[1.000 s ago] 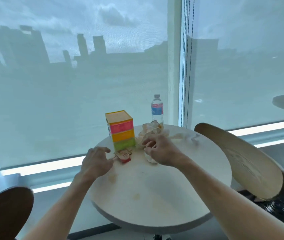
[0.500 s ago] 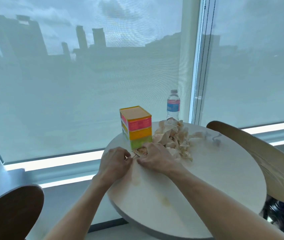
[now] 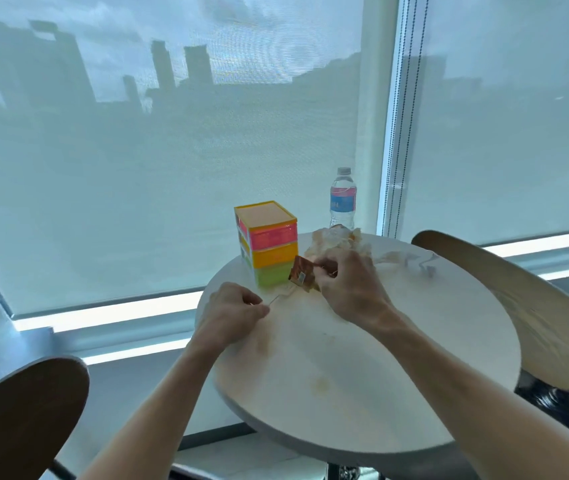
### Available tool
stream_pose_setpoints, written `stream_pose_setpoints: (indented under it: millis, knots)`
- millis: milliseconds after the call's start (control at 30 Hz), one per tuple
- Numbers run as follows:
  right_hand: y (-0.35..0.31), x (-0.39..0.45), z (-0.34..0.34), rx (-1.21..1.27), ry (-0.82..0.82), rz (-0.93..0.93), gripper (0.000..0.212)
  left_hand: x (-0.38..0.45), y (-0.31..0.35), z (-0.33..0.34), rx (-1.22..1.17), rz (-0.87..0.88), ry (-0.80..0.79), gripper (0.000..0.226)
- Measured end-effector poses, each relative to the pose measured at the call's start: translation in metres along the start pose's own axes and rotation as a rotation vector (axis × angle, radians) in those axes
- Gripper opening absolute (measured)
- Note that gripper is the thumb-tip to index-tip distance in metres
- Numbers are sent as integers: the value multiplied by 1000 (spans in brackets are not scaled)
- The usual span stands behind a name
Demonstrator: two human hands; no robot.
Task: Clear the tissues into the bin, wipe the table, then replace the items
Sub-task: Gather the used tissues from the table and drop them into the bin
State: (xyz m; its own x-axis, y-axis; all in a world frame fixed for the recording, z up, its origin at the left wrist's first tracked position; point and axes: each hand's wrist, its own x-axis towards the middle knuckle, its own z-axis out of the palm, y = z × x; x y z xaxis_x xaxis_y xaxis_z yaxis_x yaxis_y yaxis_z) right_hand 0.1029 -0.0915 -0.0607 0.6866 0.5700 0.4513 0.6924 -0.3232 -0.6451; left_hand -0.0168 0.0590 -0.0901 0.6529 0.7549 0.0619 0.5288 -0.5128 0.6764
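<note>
A round white table (image 3: 397, 358) with brownish stains stands before me. Crumpled tissues (image 3: 336, 242) lie at its far side, beside a stack of pink, orange and green boxes (image 3: 269, 249). My right hand (image 3: 348, 285) pinches a small brown wrapper (image 3: 302, 277) lifted just off the table in front of the boxes. My left hand (image 3: 232, 315) rests at the table's left edge, its fingers curled and pinching a thin white strip (image 3: 277, 297) that runs towards the wrapper.
A water bottle (image 3: 343, 199) stands at the table's far edge by the window. A light wooden chair back (image 3: 518, 306) is at the right, a dark one (image 3: 16, 417) at the lower left. A thin cable (image 3: 425, 265) lies right of the tissues.
My right hand left the tissue pile, met my left at the wrapper and has lifted it off the table. My left hand has drawn back left with the thin strip.
</note>
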Motion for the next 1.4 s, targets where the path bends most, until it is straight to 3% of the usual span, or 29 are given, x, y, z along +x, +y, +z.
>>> stream_pose_setpoints:
  millis: [567, 967, 1133, 1267, 1400]
  knots:
    - [69, -75, -112, 182, -15, 65, 13, -113, 73, 24, -320, -77, 106, 7]
    - [172, -169, -203, 251, -116, 244, 11, -210, 134, 96, -374, 23, -60, 8]
    - [233, -213, -197, 121, -243, 389, 10, -231, 149, 133, -385, 27, -110, 9]
    - [277, -245, -185, -18, -465, 487, 17, -245, 152, 171, -352, 3, -175, 9]
    - [293, -252, -193, -32, -430, 510, 20, -253, 141, 221, -256, -49, -277, 12]
